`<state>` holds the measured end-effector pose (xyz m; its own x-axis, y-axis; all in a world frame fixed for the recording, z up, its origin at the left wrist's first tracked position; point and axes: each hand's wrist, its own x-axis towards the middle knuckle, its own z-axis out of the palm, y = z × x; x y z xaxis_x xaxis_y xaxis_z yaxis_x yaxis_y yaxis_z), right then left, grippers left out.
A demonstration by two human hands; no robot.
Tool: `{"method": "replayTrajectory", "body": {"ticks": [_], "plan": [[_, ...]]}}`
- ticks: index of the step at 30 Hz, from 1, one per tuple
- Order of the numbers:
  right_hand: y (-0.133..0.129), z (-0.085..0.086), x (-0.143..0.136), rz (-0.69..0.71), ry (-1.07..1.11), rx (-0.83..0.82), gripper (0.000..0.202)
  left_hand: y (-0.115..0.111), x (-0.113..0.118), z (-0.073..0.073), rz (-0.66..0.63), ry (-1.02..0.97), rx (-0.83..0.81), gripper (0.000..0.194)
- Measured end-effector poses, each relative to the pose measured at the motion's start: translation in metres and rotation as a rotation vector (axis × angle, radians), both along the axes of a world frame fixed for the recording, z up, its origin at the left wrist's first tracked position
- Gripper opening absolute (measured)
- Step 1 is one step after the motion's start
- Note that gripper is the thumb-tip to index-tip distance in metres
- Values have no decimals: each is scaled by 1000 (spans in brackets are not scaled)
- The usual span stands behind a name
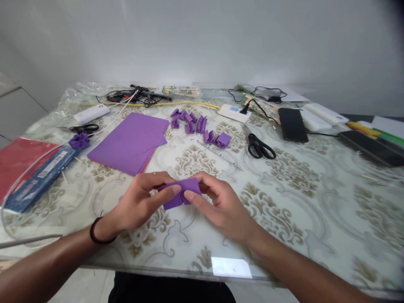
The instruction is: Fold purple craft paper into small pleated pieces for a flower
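Observation:
Just above the table near its front, a folded piece of purple paper [180,194] is held between both hands. My left hand [143,198] pinches its left part, thumb on the near face and fingers behind. My right hand [221,204] grips the right part the same way, the two thumbs close together near a crease. Behind the hands lies a stack of purple paper sheets [129,141] with a red edge under it. Further back are several small folded purple paper pieces [190,126]. A clear ruler [221,155] rests between these pieces and my right hand.
Black-handled scissors [259,147] lie to the right, with a phone [292,125] behind them. A white power strip [234,112] stands at the back. On the left are a blue package [39,179], red sheets [27,162], a crumpled purple paper [79,141], more scissors [83,128] and cables.

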<state>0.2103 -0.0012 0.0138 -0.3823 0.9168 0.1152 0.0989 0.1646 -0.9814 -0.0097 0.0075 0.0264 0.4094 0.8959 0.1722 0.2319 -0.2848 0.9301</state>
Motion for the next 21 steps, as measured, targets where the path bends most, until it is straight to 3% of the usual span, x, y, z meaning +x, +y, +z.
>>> {"method": "replayTrajectory", "body": {"ticks": [4, 7, 11, 16, 21], "plan": [[4, -4, 0, -8, 24, -90, 17, 5, 0, -5, 72, -89, -83, 28], [6, -5, 1, -73, 37, -61, 20, 5, 1, -6, 16, -47, -181, 29], [7, -6, 1, -143, 76, 16, 9, 3, 3, -9, -13, 19, -249, 32], [7, -6, 1, -202, 42, 66, 12, 3, 4, -11, 52, 82, -187, 35], [12, -4, 3, -194, 47, -12, 17, 2, 5, -6, 80, 144, -78, 38]]}}
